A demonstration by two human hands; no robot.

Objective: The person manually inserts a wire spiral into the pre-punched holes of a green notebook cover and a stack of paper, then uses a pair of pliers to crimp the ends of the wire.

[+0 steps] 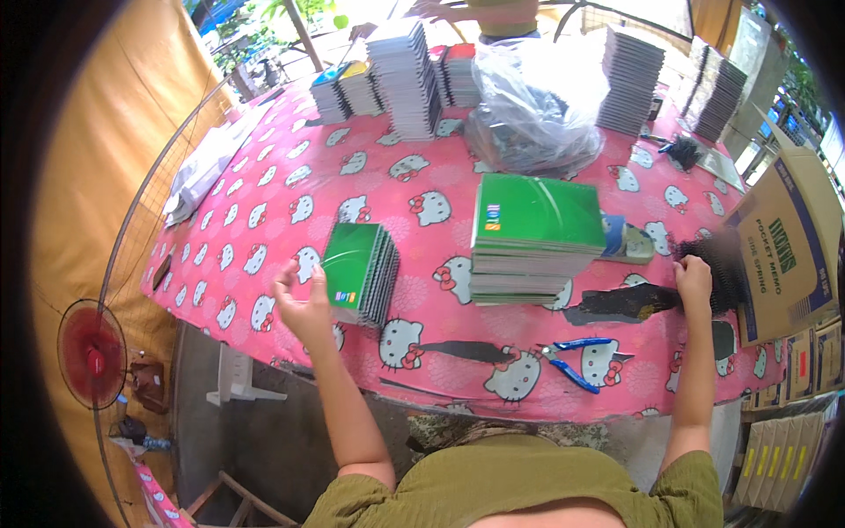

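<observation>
My left hand [304,304] is open, its fingers apart, beside a small stack of green-covered spiral notebooks [352,264]. It seems to hold nothing. On the right, my right hand [694,280] reaches to a heap of black spiral binding coils [723,273], its fingers curled at the heap's near edge; what they pinch is hidden. Between the hands stands a taller stack of green-covered notebooks [537,238]. Near the front edge lie blue-handled cutting pliers [576,361], their handles spread.
An open cardboard box [788,246] stands beyond the coils. Tall notebook stacks [405,79] and a clear plastic bag [537,114] line the far side, where another person [502,18] stands. The pink tablecloth [264,185] has dark worn patches. A red fan [92,354] is at the left.
</observation>
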